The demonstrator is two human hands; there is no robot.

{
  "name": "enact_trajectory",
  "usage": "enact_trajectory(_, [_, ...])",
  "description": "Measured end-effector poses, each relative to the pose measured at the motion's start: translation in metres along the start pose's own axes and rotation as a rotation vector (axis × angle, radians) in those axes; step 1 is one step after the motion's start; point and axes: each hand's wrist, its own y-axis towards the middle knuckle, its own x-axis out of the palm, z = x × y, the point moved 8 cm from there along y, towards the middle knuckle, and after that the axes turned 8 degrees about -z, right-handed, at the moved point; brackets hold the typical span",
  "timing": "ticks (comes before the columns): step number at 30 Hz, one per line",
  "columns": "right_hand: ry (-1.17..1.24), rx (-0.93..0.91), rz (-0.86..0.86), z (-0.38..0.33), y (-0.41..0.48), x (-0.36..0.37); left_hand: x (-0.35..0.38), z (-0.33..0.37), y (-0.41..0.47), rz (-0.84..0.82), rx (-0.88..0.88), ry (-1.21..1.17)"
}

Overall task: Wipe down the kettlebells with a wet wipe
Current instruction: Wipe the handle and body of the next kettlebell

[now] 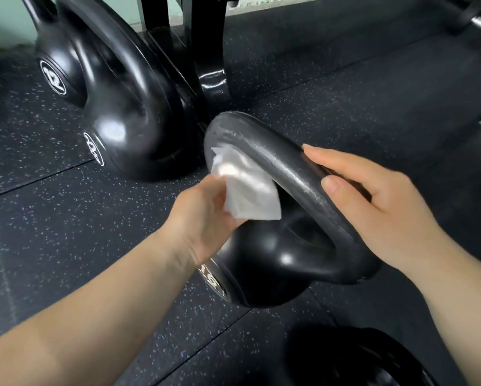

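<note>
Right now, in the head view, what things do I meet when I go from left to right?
The kettlebell marked 12 → larger kettlebell → left hand → wet wipe → right hand. The held kettlebell spans both hands, so I leave it out.
</note>
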Motion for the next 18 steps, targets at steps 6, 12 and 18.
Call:
enact_trajectory(6, [0.011, 0.004, 0.006, 0.0, 0.0, 0.001, 0.025, 0.004, 0.006, -0.153, 0.028, -0.107])
enact_trajectory(12, [0.021, -0.004, 0.021, -0.001, 0.0, 0.001, 0.042, -0.019, -0.007, -0.34, 0.0, -0.005])
enact_trajectory(18, [0.045, 0.005, 0.049, 0.001, -0.001, 0.0, 0.029, 0.021, 0.004, -0.195, 0.157, -0.041])
